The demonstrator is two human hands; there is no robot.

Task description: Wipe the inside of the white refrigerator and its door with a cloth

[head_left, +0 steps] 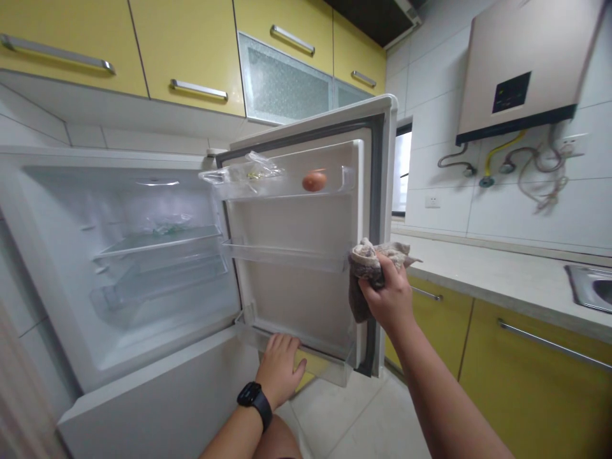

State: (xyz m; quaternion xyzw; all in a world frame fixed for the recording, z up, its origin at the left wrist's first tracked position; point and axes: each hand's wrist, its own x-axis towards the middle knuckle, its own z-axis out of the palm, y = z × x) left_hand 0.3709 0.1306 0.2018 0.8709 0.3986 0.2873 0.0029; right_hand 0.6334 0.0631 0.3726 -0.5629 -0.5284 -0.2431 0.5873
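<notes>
The fridge door (306, 293) stands open in front of me. My right hand (388, 294) is closed on a grey-brown cloth (366, 264) pressed against the door's inner right edge, by the middle shelf. My left hand (280, 370), with a black watch on the wrist, grips the rim of the bottom door shelf (329, 373), fingers curled over it. On the top door shelf lie a brown egg (314, 181) and a clear plastic bag (253, 169).
The fridge compartment (143, 255) is at the left with glass shelves and a small bag inside. Yellow cabinets hang above. A counter (488, 274) with yellow drawers runs along the right, with a sink (593, 287) and a wall water heater (521, 64).
</notes>
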